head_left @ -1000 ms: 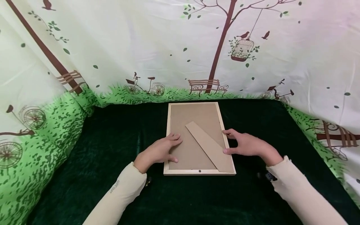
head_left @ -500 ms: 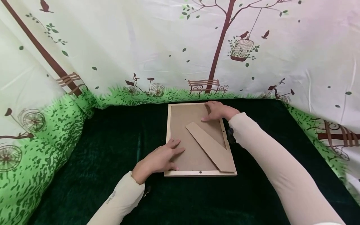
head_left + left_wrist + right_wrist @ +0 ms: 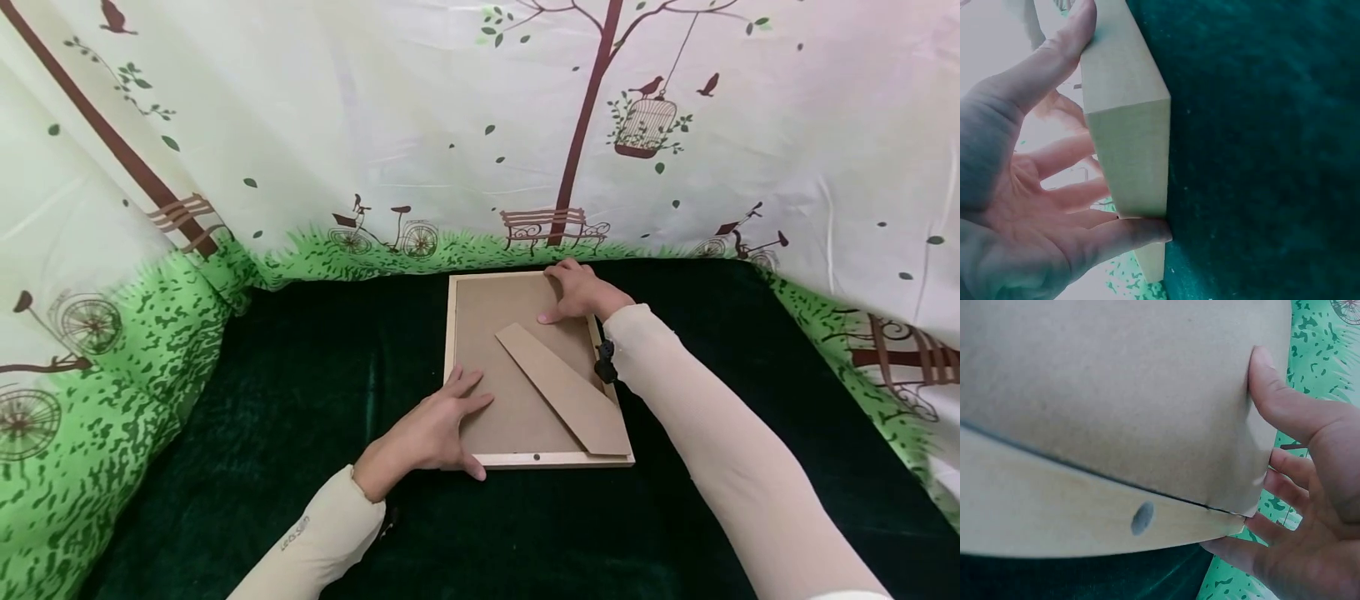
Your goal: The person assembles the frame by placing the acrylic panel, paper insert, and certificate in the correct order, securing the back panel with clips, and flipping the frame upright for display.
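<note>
"At the near left?"
"The left hand [image 3: 429, 429], fingers spread, only touching the picture frame [image 3: 498, 367] on the desk [image 3: 517, 533]; the right hand [image 3: 588, 293] grips its far-right corner."
"How to steady it?"
"I'd press opposite corners evenly."

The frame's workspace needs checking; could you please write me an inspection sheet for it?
Surface: dark green cloth.
Job's things: wooden frame lying back up, with a brown backing board and a stand strip slanting across it.
Clutter: nothing seen.
Hands: left hand touches the near left corner, fingers spread; right hand grips the far right corner, thumb on the board.
Cables: nothing seen.
Surroundings: pale printed fabric with trees, benches and bicycles stands behind and at both sides.
</note>
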Motion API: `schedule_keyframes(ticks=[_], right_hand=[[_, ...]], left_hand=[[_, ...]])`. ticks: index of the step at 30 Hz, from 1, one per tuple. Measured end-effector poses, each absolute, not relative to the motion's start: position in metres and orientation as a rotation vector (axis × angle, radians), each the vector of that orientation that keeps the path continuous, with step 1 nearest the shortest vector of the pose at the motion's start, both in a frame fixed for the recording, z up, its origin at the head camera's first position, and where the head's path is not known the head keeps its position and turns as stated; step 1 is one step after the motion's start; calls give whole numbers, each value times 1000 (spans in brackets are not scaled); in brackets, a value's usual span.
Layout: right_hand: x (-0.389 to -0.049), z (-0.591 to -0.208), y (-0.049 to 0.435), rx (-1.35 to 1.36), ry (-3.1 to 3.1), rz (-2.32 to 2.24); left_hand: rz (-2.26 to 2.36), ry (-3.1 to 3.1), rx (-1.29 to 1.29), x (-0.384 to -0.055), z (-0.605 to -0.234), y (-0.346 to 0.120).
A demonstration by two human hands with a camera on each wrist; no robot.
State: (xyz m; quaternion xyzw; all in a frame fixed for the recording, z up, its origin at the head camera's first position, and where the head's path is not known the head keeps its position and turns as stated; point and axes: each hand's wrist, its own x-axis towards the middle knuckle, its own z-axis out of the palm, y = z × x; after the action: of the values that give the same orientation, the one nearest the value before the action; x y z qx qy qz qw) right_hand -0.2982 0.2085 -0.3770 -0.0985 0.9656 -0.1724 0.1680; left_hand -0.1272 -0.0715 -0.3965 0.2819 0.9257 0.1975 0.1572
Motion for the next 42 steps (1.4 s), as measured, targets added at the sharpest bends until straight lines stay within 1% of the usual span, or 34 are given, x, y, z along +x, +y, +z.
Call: schedule_keyframes(ticks=[6, 11, 17, 20, 31, 42], right_hand=[[-297, -376, 208, -287, 2726, -471], [-298, -373, 207, -300, 2730, -400], [-302, -369, 192, -346, 2726, -331], [-303, -368, 183, -381, 2681, -375], [-307, -374, 177, -264, 2664, -555], [-307, -366, 168, -283, 2756, -356]], left_hand=[[564, 2653, 764, -127, -397, -68], [559, 2645, 798, -128, -396, -70], [502, 2638, 857, -129, -391, -73], [493, 2636, 862, -129, -391, -73], [498, 2645, 696, -134, -395, -63], [463, 2650, 689, -136, -393, -61]])
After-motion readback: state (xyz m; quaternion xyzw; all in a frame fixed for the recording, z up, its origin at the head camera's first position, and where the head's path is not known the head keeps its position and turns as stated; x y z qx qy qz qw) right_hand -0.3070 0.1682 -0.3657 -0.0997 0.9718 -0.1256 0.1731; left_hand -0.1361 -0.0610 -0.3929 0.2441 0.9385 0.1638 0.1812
